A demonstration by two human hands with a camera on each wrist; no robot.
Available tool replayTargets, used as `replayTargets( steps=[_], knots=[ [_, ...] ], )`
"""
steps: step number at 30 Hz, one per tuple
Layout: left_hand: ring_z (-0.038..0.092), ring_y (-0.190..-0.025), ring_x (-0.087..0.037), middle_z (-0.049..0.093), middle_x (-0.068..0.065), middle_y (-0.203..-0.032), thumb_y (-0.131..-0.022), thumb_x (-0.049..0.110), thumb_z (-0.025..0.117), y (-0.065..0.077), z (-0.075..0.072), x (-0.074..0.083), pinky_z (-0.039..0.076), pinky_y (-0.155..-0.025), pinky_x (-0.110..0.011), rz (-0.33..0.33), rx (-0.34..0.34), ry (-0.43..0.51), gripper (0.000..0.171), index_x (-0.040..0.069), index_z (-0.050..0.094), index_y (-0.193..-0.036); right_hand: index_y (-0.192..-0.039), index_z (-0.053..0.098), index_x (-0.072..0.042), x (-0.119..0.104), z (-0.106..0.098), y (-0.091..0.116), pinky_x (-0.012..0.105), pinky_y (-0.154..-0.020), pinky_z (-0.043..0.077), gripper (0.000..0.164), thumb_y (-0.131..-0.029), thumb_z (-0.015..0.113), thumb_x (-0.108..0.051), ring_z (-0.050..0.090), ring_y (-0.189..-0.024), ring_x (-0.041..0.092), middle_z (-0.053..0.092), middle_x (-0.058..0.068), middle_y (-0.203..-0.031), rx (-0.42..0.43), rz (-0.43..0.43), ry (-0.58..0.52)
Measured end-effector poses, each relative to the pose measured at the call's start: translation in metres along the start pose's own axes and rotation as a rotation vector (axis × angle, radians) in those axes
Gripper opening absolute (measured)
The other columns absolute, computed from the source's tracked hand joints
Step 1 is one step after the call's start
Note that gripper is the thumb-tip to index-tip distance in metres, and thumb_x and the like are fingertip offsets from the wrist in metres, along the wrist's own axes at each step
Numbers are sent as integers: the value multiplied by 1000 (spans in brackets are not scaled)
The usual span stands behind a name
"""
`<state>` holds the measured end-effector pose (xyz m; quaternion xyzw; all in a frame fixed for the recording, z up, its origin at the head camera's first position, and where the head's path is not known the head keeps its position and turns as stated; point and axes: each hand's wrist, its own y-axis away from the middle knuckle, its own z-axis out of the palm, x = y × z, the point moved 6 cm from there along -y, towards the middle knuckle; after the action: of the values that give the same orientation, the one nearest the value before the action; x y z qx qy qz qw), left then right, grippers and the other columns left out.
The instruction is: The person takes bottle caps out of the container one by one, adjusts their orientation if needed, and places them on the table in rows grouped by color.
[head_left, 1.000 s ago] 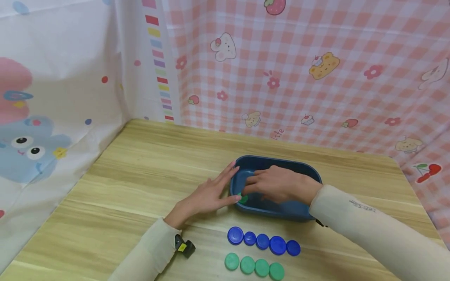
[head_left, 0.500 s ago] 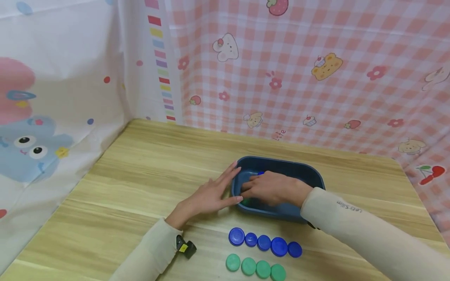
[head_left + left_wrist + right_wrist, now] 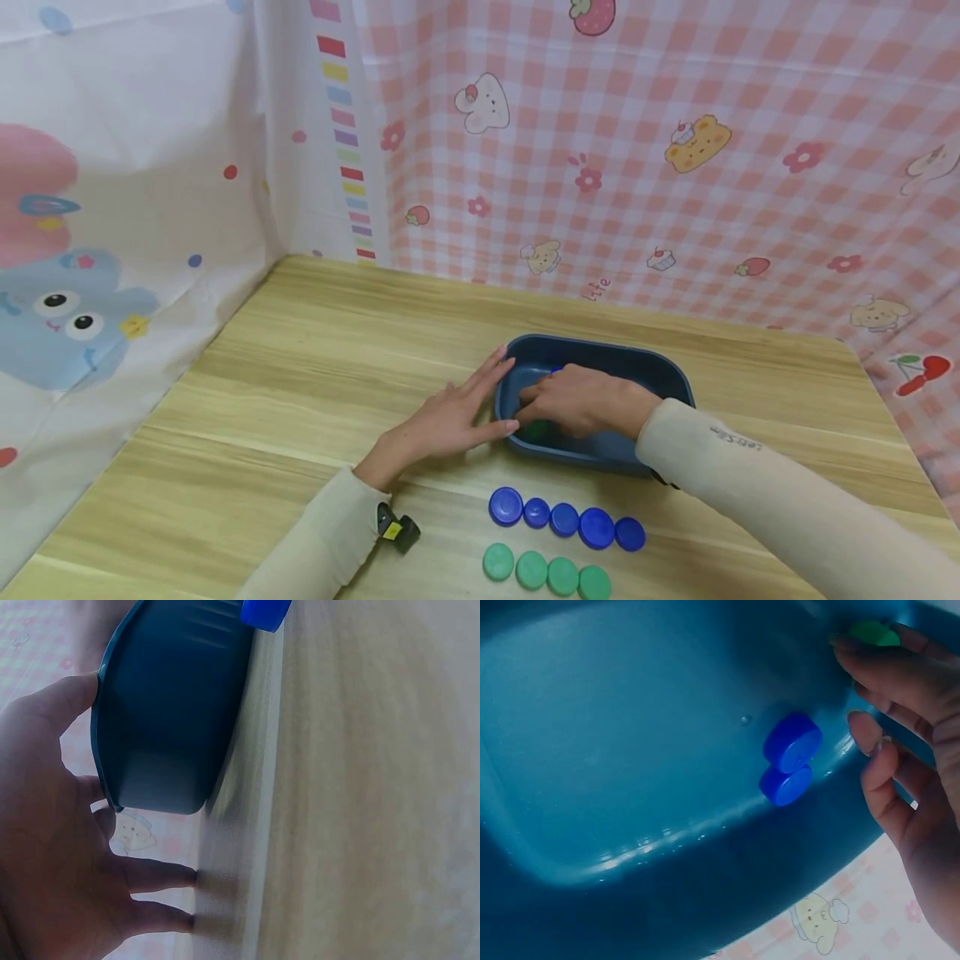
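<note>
A dark blue plastic bin (image 3: 585, 457) stands on the wooden table. My right hand (image 3: 581, 400) reaches down into its left part and pinches a green bottle cap (image 3: 874, 634) between thumb and fingers. In the right wrist view, two blue bottle caps (image 3: 793, 742) lie against each other on the bin's floor, beside the curled fingers. Against the bin's left end rests my left hand (image 3: 442, 417), fingers spread, with thumb and fingertips touching the rim. The left wrist view shows that thumb on the rim and two fingers stretched toward the table.
In front of the bin, several blue caps (image 3: 564, 519) form a row on the table (image 3: 315, 400). Nearer still is a row of several green caps (image 3: 532, 570). Patterned cloth (image 3: 622, 167) hangs behind the table and at its sides.
My right hand has closed on the green cap at the bin's left front corner and shifted it slightly right. A blue cap behind the hand has come into sight. The left hand stays put.
</note>
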<state>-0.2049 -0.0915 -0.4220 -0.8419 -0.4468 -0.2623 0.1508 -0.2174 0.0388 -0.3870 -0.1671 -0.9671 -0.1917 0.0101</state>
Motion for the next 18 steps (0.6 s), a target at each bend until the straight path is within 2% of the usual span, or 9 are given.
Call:
replayTargets(
  steps=[6,18],
  knots=[
    [30,-137,-31,-11,12,-159,-95,59,44,0,0,0,20,-103,-67,0,-3,-1,79,30,3,-155,-123,65,-31,3,2,0,28,-67,52,48,-82,76,-8,56,-76,9,62,-4,-107,2,0,-16],
    [34,-135,-32,-11,11,-159,-95,59,45,0,1,0,20,-103,-67,4,0,2,79,29,3,-155,-117,68,-28,3,3,-1,29,-69,53,43,-78,81,-14,62,-82,11,65,-5,-105,29,-7,-4]
  ],
)
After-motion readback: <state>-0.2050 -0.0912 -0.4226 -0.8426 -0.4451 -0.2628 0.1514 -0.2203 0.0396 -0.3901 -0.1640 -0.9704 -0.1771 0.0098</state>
